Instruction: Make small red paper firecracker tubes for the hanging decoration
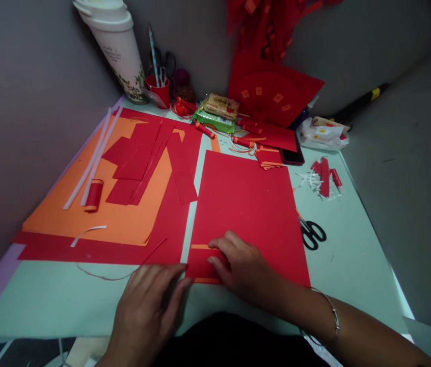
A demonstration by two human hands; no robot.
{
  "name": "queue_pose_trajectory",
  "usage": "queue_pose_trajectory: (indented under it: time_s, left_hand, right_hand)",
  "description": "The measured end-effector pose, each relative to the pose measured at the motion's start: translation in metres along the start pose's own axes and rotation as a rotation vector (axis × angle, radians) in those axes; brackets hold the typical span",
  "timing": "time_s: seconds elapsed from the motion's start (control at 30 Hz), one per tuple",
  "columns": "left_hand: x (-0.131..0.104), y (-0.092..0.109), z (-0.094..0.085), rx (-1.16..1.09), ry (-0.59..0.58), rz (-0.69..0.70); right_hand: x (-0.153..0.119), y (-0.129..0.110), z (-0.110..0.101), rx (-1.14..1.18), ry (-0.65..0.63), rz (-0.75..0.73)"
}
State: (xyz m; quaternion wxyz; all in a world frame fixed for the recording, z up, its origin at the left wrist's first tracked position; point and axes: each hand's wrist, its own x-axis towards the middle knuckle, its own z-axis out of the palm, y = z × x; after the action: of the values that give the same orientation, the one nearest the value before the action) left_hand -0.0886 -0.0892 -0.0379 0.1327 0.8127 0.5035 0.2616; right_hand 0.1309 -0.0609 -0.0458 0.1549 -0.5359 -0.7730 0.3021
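Observation:
A large red sheet (246,204) lies at the table's near edge. On its near left corner is a small red piece of paper (202,264) with orange strips along its far and near edges. My right hand (240,260) is curled over this piece, index fingertip at the far strip and thumb bent below it; the piece's right part is hidden beneath. My left hand (152,298) rests at the piece's left edge, its fingers side by side and the thumb a little apart, tips at the corner. Black-handled scissors (313,234) lie right of the sheet, blades partly covered.
Orange sheets (97,224) and cut red pieces (135,153) lie left, with white strips (95,158) and a red paper roll (94,196). Behind stand a white tumbler (118,56) and a red cup (159,94). Paper scraps (325,176) and a phone (292,155) lie right.

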Motion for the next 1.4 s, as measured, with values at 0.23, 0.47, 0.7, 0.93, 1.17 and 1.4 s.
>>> queue_pose_trajectory:
  time_s: [0.23,0.47,0.7,0.93,1.17,1.4]
  left_hand:
    - [0.025,-0.008,0.006,0.008,0.048,-0.04]
    - [0.038,-0.012,0.008,-0.04,0.004,-0.113]
    - [0.041,-0.012,0.008,-0.051,-0.003,-0.125]
    - [0.041,-0.014,0.01,-0.036,-0.009,-0.101]
    - [0.041,-0.013,0.01,-0.018,-0.004,-0.091]
    - [0.041,-0.013,0.011,0.004,0.016,-0.074]
  right_hand:
    - [-0.001,0.001,0.002,-0.016,0.006,-0.006]
    - [0.001,0.0,0.002,-0.035,0.023,-0.013]
    - [0.001,0.0,0.0,-0.036,0.008,-0.014]
    - [0.002,-0.002,-0.002,-0.033,-0.007,0.006]
    - [0.002,-0.001,-0.002,-0.036,0.003,-0.006]
    - [0.002,-0.001,-0.001,-0.04,0.006,-0.001]
